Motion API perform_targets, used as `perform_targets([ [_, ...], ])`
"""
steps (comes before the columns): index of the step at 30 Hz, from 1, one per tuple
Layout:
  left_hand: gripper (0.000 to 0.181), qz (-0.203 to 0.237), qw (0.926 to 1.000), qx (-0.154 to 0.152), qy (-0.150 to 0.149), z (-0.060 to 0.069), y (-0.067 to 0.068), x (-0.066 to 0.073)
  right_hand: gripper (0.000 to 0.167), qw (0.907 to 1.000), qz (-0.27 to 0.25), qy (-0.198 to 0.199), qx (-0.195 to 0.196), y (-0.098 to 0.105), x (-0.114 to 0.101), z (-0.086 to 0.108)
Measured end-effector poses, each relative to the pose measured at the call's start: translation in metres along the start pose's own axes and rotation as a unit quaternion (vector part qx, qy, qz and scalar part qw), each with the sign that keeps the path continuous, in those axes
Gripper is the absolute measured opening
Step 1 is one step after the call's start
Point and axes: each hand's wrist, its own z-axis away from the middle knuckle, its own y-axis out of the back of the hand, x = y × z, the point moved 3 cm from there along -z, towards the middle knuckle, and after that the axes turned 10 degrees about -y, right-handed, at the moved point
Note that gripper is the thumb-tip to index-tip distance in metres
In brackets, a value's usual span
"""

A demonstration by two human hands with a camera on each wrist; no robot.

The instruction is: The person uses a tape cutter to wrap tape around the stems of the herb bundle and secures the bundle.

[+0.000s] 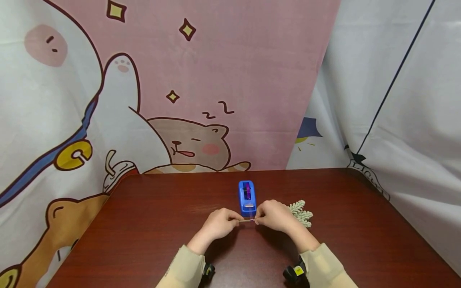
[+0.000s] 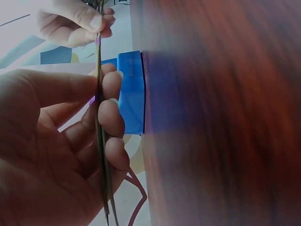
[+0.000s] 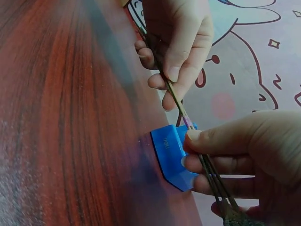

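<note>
My left hand [image 1: 220,223] pinches a thin bundle of dark stems [image 2: 99,136] between thumb and fingers, and the stem ends trail past the palm. The right hand [image 1: 274,215] grips the same bundle farther along. Pale green sprigs [image 1: 301,213] at its other end show beyond that hand. A bit of purplish tape [image 3: 187,121] lies on the stems beside my right thumb. Just behind the hands sits a blue tape dispenser [image 1: 247,200] with a purple roll. In the head view a clear strip seems to run from its front to the stems.
The dark reddish-brown tabletop [image 1: 162,232] reaches back to a printed cartoon cloth [image 1: 266,100]. A white cloth [image 1: 407,120] hangs along the right side. Dark wrist devices [image 1: 297,272] are worn at the cuffs.
</note>
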Motion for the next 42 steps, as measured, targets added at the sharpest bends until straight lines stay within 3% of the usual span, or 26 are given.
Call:
perform_targets([
  [15,0.020,-0.015,0.9995,-0.001,-0.027,-0.0005,-0.0013,-0.0023,0.024,0.9993,0.009,-0.006,0.035,-0.0040,-0.0011,-0.0003],
  [20,0.019,-0.022,0.9990,0.011,-0.037,-0.0002,-0.0008,-0.0040,0.016,0.9997,0.010,0.001,0.024,-0.0042,0.0002,-0.0006],
  [30,0.016,-0.021,0.9990,0.025,-0.029,-0.0010,0.0011,-0.0032,0.011,1.0000,0.003,-0.002,-0.001,-0.0007,0.0031,-0.0012],
  [42,0.016,-0.034,0.9988,0.031,-0.017,-0.0003,0.0022,-0.0027,0.021,0.9992,0.004,-0.003,0.040,-0.0014,0.0029,-0.0033],
])
